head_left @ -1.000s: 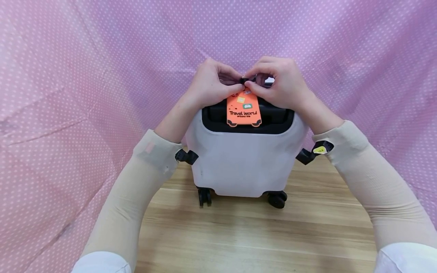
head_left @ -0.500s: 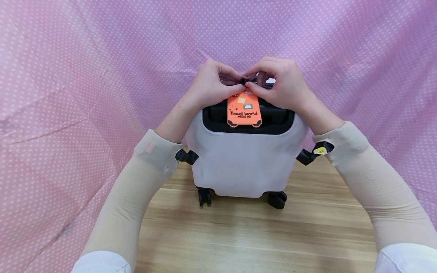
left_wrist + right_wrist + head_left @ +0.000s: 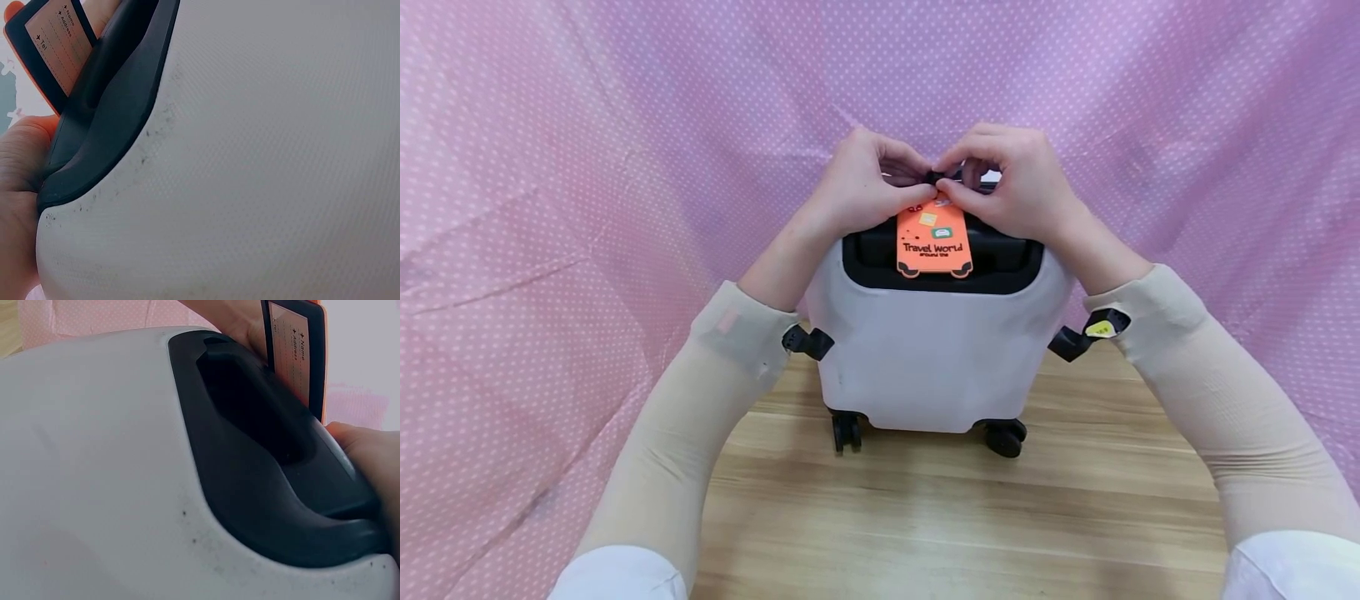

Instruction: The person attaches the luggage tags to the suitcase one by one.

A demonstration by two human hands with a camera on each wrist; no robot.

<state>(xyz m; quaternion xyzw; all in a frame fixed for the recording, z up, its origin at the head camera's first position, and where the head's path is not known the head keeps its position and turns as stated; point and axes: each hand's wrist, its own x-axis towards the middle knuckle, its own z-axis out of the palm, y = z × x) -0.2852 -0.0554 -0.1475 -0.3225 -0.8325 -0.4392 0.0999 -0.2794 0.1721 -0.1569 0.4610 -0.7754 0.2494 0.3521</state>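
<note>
A white suitcase with a black carry handle recess stands upright on its wheels. Over its top hangs an orange luggage tag printed "Travel World"; its back, with a name and address card, shows in both wrist views. At the tag's upper end is a black strap, mostly covered by fingertips. My left hand pinches the strap from the left between thumb and forefinger. From the right, my right hand pinches it too, the fingertips of both hands meeting there.
Below the suitcase lies a wood-grain surface. A pink and purple dotted cloth hangs behind and along both sides. Black wheels show at the suitcase's lower corners. Wrist camera mounts sit close to its sides.
</note>
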